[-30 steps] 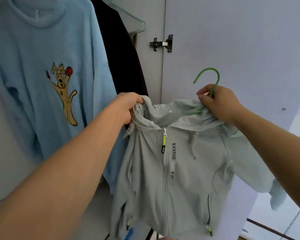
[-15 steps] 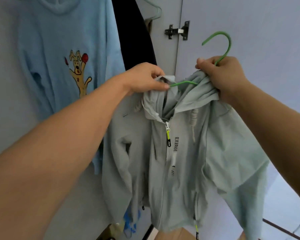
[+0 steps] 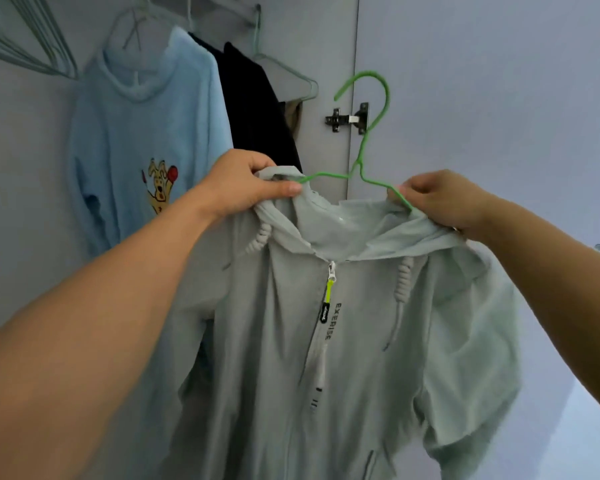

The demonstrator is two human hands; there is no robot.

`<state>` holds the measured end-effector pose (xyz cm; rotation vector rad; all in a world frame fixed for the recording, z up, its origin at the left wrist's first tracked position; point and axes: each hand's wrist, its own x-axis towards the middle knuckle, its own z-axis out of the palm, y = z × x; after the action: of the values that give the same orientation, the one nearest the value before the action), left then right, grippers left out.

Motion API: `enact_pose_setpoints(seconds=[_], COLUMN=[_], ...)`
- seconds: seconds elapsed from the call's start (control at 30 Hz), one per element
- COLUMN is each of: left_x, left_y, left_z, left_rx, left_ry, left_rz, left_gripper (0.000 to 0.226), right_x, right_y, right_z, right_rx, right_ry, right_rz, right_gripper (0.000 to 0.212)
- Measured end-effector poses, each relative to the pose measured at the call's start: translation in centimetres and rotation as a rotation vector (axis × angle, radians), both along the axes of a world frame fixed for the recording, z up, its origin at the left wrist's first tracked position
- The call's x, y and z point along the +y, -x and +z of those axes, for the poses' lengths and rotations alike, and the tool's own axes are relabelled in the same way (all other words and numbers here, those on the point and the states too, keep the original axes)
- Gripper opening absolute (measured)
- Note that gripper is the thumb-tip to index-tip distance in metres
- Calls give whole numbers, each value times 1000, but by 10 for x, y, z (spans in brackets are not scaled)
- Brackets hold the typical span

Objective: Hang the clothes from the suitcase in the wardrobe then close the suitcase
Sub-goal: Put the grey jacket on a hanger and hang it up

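hands: 2, both up in front of the open wardrobe
left hand (image 3: 243,187): fingers curled, clamped on hoodie's left shoulder and hanger end
right hand (image 3: 444,199): fingers curled, pinched hoodie's right shoulder with hanger arm
hoodie (image 3: 326,341): 1, pale grey-green, thin smooth fabric, zip front, 2 coiled drawcords, held up between the hands
green hanger (image 3: 371,133): 1, thin wire, hook up, arms inside hoodie neck
hung garments: 2 counted; light blue fleece top (image 3: 146,140) with dog print, dark garment (image 3: 257,112) beside it
spare hangers (image 3: 28,43): bunch on rail, pale green wire, count unclear
door hinge (image 3: 347,118): 1, metal
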<state>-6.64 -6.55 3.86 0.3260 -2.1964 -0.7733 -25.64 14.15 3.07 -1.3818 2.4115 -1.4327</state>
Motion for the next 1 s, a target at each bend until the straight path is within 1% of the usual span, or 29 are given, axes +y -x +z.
enact_pose_setpoints(seconds=[0.03,0.07,0.1,0.13,0.17,0.2,0.23,0.3,0.33,0.37,0.43,0.47,0.5,0.53,0.6,0.63,0.67,0.73,0.8,0.83,0.87,0.9,0.93,1.0], left_x=[-1,-2,-4,-8,-12,-15,-18,-22,-22,-23,-26,-29,-32,-37,-49,-54,-61,-71,-79,-83,-90,-93,-100,-109], left_y=[1,1,1,-1,-3,-6,-8,-13,-16,-18,-20,-21,-21,-23,-27,-30,-33,-38,-40,-41,-41,-44,-43,-41], left_z=[0,2,5,7,10,13,17,25,28,33,41,46,50,56,64,68,72,78,85,89,91,94,97,99], left_rx=[8,20,32,49,71,93,112,136,150,174,233,274,319,377,495,548,595,668,709,694,649,620,601,581], left_ry=[-6,-7,-4,-7,-19,-40,-64,-97,-104,-95,-56,-27,-8,4,-4,-22,-47,-60,-34,-24,-39,-97,-179,-332], left_rz=[4,15,38,70,98,115,120,116,109,109,136,160,178,203,257,292,324,378,512,627,736,779,758,594], left_gripper=[32,32,35,38,40,39,36,27,26,26,26,27,27,28,29,30,31,30,22,31,50,65,75,80], right_x=[-2,0,3,5,10,13,15,18,18,16,12,11,14,14,19,19,16,3,-15,-25,-35,-46,-57,-79], right_y=[2,1,0,-3,-4,-5,-3,-3,-4,-4,-11,-16,-18,-23,-30,-32,-35,-44,-56,-64,-71,-79,-87,-105], right_z=[1,4,7,12,15,19,22,27,29,33,42,50,56,66,83,91,98,108,115,118,121,125,129,138], right_rx=[29,0,-71,-87,-57,-13,40,216,288,309,217,148,71,-9,-89,-72,-34,61,111,151,219,309,398,538], right_ry=[-25,-16,17,27,-12,-78,-177,-355,-339,-263,-50,23,33,0,-97,-95,-57,109,234,263,275,281,283,281], right_rz=[-61,-63,-36,-22,-9,3,5,-37,-50,-41,0,38,96,197,371,394,374,269,205,175,131,78,25,-57], right_gripper=[40,46,57,69,78,82,77,53,46,45,47,46,43,40,41,41,36,25,20,20,21,24,27,29])
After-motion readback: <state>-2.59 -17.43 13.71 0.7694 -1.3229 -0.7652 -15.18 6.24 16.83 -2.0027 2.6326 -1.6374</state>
